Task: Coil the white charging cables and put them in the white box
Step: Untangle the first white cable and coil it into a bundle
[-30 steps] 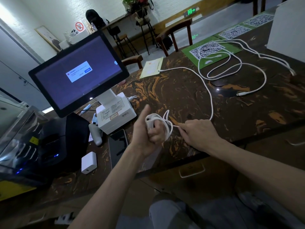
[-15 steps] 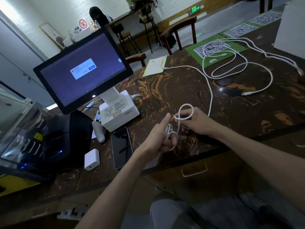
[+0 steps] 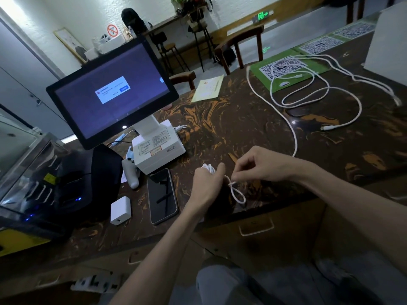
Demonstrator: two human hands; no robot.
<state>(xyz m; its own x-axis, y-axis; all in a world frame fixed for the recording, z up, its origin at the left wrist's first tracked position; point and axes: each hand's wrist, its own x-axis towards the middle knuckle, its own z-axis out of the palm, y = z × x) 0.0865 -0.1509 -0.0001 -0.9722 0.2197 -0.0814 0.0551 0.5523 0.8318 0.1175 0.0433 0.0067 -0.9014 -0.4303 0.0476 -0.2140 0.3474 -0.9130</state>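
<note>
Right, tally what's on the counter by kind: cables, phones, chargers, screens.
Cables: 3. One held cable in the left hand and right hand; the loose cables look like 2, though the tangle is hard to separate.
Phones: 1
Chargers: 1
Screens: 1
Total: 6

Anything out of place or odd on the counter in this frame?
Nothing damaged or spilled. Loose white cables sprawl uncoiled across the QR mat by the white box, simply awaiting coiling.
</note>
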